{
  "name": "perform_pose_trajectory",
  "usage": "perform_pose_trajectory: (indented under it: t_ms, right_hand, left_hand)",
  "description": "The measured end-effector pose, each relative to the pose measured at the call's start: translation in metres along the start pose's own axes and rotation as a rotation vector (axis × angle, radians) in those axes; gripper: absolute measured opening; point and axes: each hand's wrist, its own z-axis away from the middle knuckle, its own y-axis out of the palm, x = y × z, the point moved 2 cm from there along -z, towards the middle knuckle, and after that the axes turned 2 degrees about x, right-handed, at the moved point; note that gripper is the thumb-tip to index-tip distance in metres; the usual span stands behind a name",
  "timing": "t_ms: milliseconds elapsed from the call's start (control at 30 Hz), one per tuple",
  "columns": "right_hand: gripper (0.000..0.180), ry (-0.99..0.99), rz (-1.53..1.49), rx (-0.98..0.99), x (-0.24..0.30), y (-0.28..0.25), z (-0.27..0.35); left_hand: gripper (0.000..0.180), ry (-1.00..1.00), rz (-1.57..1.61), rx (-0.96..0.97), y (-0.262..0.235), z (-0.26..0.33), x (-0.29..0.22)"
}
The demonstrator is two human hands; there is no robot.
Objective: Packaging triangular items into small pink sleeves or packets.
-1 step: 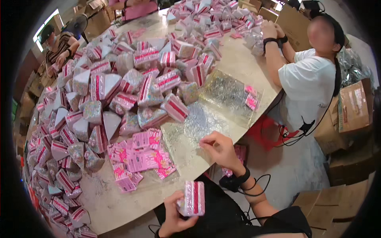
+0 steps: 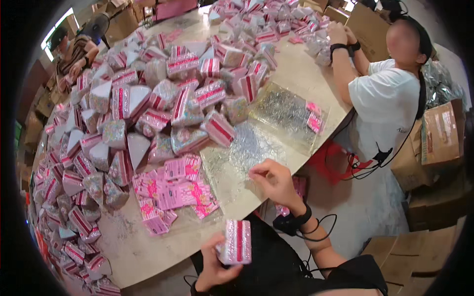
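Note:
My left hand (image 2: 217,264) is closed around a cake-slice toy (image 2: 239,241), wedge-shaped, pink and glittery with a red stripe, in front of the table's near edge. My right hand (image 2: 274,183) hovers over that edge, thumb and fingertips pinched together; anything between them is too small to make out. Just beyond it lies a heap of thin clear strands (image 2: 249,148) on clear plastic. To its left are several pink printed cards (image 2: 173,192), loosely overlapping. A large pile of similar cake-slice toys (image 2: 163,108) covers the table's left and far parts.
A second clear sheet with strands (image 2: 284,111) carries a few pink cards (image 2: 314,121). A co-worker in a white shirt (image 2: 380,93) sits at the right; another person (image 2: 74,54) is at the far left. Cardboard boxes (image 2: 434,133) and a red bag (image 2: 331,160) stand beside the table.
My left hand and the cake-slice toy have shifted slightly up and left in view. My right hand is a little higher, still pinched.

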Motion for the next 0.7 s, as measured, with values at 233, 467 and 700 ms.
perform_pose_trajectory:
  t_ms: [233,467,700]
  right_hand:
    - [0.012,0.031,-0.03,-0.03,0.009,-0.004,-0.01]
    - [0.012,0.079,-0.098,-0.012,-0.003,-0.001,-0.001]
    - [0.014,0.138,-0.321,-0.163,-0.003,-0.01,0.002]
  left_hand:
    - [0.103,0.007,0.759,-0.011,-0.01,0.014,-0.016]
    - [0.119,-0.172,0.403,-0.257,-0.011,0.013,-0.02]
    - [0.079,-0.052,0.495,-0.214,-0.004,0.006,-0.019]
